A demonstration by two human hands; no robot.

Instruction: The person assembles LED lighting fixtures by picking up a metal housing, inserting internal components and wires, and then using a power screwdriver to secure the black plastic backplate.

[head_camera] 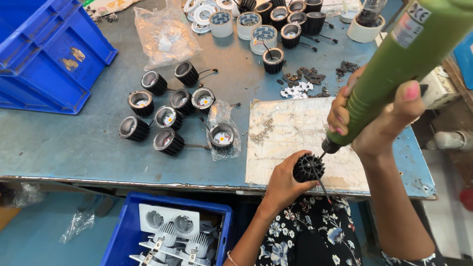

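My left hand [285, 181] grips a black finned lamp housing [309, 167] at the front edge of the worn white board [295, 138]. My right hand [379, 123] holds a green electric screwdriver [394, 69] tilted, its bit touching the top of that housing. A thin wire hangs from the housing toward my lap. Small screws [262, 131] lie scattered on the board's left side.
Several black lamp housings [167, 118] lie on the blue table [74, 143], one in a clear bag [221, 135]. More housings and white rings [256, 29] stand at the back. Blue crates: one at the left [44, 54], one below the table [123, 231] with white fittings.
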